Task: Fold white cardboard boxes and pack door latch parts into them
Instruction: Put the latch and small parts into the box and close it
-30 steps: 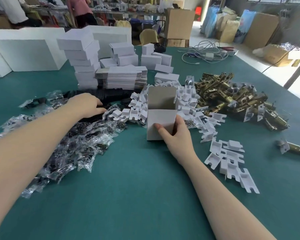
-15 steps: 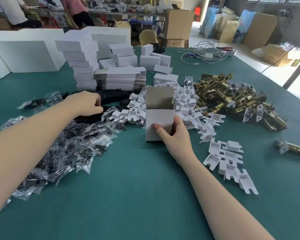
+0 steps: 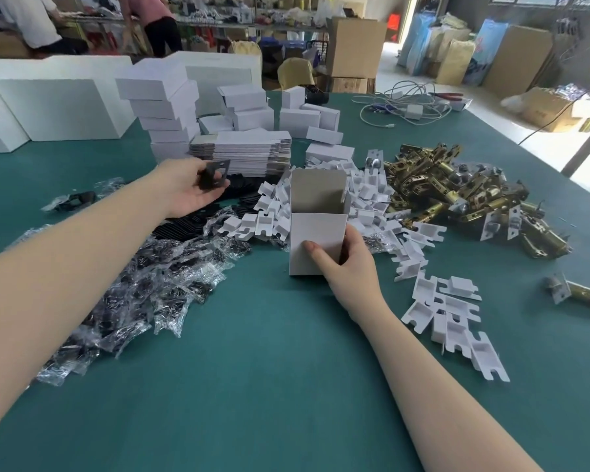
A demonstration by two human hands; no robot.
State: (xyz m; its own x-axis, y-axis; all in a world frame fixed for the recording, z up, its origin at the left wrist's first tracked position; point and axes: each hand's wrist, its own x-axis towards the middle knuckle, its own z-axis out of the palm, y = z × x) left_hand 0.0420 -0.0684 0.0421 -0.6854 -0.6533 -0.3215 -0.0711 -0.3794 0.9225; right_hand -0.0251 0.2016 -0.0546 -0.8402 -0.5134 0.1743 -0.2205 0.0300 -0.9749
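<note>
An open white cardboard box (image 3: 315, 238) stands upright on the green table, its lid flap raised at the back. My right hand (image 3: 349, 267) grips its lower right corner, thumb on the front face. My left hand (image 3: 188, 187) is lifted to the left of the box and pinches a black metal plate (image 3: 215, 175) with a hole in it. Under that hand lies a row of black plates (image 3: 252, 194). Brass latch bodies (image 3: 457, 189) are heaped at the right. White cardboard inserts (image 3: 365, 199) surround the box.
Clear bags of black parts (image 3: 143, 281) spread across the left. Flat box blanks (image 3: 249, 153) and stacked folded boxes (image 3: 164, 107) stand behind. More inserts (image 3: 453, 318) lie at the right. A single latch (image 3: 579, 291) rests near the right edge. Cables (image 3: 402, 107) lie far back.
My left hand has risen from the pile of black plates, turned palm up, and now holds one plate. My right hand and the box have stayed put.
</note>
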